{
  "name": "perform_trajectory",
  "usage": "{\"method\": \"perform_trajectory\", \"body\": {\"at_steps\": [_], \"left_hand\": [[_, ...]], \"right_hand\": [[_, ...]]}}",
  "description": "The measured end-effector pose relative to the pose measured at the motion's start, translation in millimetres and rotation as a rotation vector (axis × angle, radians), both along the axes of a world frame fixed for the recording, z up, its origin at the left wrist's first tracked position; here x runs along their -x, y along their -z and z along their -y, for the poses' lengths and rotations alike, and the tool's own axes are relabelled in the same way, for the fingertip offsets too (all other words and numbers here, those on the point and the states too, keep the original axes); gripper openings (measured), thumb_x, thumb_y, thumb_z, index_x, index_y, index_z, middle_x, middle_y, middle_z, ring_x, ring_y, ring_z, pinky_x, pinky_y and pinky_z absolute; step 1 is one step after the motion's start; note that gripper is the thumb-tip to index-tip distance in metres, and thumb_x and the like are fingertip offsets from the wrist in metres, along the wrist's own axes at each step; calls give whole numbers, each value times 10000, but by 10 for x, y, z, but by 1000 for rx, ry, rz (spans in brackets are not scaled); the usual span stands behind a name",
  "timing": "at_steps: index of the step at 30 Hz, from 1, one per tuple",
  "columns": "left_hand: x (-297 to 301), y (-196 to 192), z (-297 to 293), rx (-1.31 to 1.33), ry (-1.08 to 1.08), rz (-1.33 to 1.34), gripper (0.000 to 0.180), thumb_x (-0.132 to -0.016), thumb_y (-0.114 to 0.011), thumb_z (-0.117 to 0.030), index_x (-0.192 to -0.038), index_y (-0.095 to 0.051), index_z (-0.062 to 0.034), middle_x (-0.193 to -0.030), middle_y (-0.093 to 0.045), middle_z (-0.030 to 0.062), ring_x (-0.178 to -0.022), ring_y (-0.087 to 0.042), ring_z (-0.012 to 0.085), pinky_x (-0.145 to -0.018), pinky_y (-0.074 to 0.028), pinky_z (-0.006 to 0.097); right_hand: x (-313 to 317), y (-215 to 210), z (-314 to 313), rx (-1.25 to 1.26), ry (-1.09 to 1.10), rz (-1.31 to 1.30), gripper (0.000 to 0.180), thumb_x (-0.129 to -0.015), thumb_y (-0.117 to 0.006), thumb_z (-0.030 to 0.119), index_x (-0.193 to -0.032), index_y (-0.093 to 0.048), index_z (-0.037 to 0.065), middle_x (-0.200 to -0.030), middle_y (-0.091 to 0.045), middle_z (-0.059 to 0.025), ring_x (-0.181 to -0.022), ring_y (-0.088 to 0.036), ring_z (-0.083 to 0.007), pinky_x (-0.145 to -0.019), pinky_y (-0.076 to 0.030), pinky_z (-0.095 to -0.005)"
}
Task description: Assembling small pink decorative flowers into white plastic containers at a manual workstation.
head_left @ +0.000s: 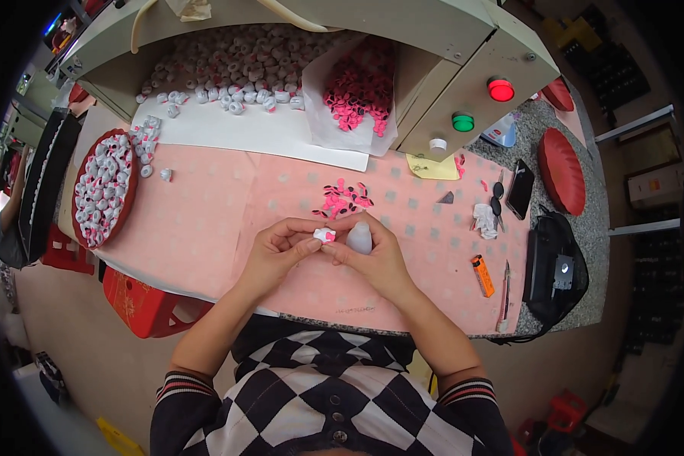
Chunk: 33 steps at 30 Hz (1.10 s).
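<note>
Over the pink table cover, my left hand is closed, pinching a small white piece with pink patches between thumb and fingers. My right hand meets it from the other side, its thumb and fingertips at the piece. Held in that right hand is a small translucent white squeeze bottle; its lower end and nozzle are partly hidden by the fingers. Just beyond my fingertips lies a loose scatter of small pink and black pieces. What my fingertips do behind the white piece is hidden.
A red basket of similar white pieces stands left. Many more pile up under a metal machine housing, beside a bag of pink pieces. An orange lighter, a pen-like tool, a phone and a black pouch lie right.
</note>
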State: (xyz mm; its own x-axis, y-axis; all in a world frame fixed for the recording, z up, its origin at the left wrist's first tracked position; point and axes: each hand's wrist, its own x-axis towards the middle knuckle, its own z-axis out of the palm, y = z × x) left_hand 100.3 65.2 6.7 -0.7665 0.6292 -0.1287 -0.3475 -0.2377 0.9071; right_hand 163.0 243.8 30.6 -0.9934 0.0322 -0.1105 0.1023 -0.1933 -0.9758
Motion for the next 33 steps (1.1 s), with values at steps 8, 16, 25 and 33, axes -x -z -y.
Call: {"method": "perform_trajectory", "body": {"at_steps": [8,16,25,33], "left_hand": [[29,10,114,19,47,-38,229,-888,-599,-27,-1108,-568,28,-1134,-614,140,-1021,-610,181,-890,-514,328],[80,-198,252,55,-89,11,234,-882,-619,-44,-1109,-595,12,-1069,-642,96,-989,-616,150,-879,-497,278],[1195,-722,1556,1150,-1079,-1333,475,-845,-648,-89,-1292,-492,-42,-1234,-514,180,-1147,-491,298,-929,-422,387],[1403,141,1627,1122,-544,-1302,417,-891,-587,-135,-1281,-480,-31,-1089,-609,156,-989,-576,321,-847,-462,384]], "right_hand": [[9,-40,52,87,-36,21,197,-820,-687,19,-986,-582,0,-979,-588,-74,-719,-586,-112,-609,-512,-242],[-27,39,4,177,-28,233,252,-890,-629,126,-1111,-591,10,-908,-631,-77,-650,-575,-99,-575,-485,-228],[-43,-31,-49,-155,-3,181,326,-890,-629,170,-1143,-498,12,-905,-613,-41,-669,-539,-65,-569,-451,-203],[-59,40,39,-86,40,56,255,-887,-609,87,-1087,-454,52,-925,-619,-42,-629,-508,-29,-481,-375,-166]]}}
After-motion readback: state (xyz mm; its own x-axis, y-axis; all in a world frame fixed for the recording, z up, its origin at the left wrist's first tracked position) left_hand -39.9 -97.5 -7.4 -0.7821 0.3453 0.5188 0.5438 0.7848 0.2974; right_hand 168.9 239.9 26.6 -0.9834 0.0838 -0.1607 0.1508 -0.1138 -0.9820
